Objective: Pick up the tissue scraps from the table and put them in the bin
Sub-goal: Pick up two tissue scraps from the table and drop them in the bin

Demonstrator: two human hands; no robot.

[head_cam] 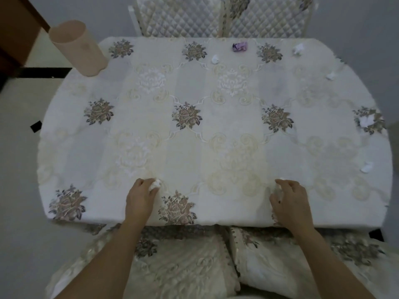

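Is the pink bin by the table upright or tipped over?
Upright: the pink bin stands on its base beside the table, open mouth upward; the lean seems lens distortion.

cream floral tablecloth (216, 130) | white scraps (216, 59) | purple wad (239, 46) | peach bin (79, 47)

This looks like a home dining room. The counter (216, 221) is covered by a cream embroidered cloth (151, 100) with rose motifs, and chairs (179, 18) in matching quilted covers stand at its far side. A pale plastic bin (77, 48) stands by its far left corner
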